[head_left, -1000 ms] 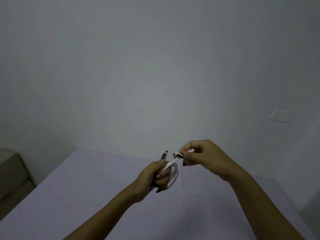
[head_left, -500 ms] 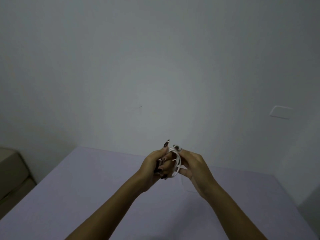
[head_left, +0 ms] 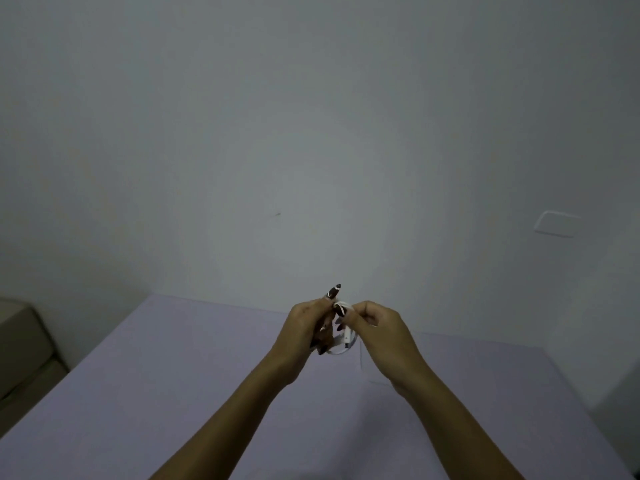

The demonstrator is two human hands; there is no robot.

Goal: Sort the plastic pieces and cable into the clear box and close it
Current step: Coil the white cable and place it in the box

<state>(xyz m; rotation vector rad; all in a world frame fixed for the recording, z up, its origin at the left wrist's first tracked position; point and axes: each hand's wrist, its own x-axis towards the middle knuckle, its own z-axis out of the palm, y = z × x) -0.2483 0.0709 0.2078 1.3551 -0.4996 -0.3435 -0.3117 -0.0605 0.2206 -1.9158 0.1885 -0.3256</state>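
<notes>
I see a dim room: bare grey wall [head_left: 311,133] with a white plate [head_left: 557,224], lilac table [head_left: 173,393], beige furniture [head_left: 24,344] at far left.

The flat lavender tabletop [head_left: 145,393] lies open across the lower left; a faint clear plastic box [head_left: 375,370] occupies lower centre-right.

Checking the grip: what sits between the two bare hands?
Head view: a coiled white cable, pinched by both the left hand and right hand.
</notes>
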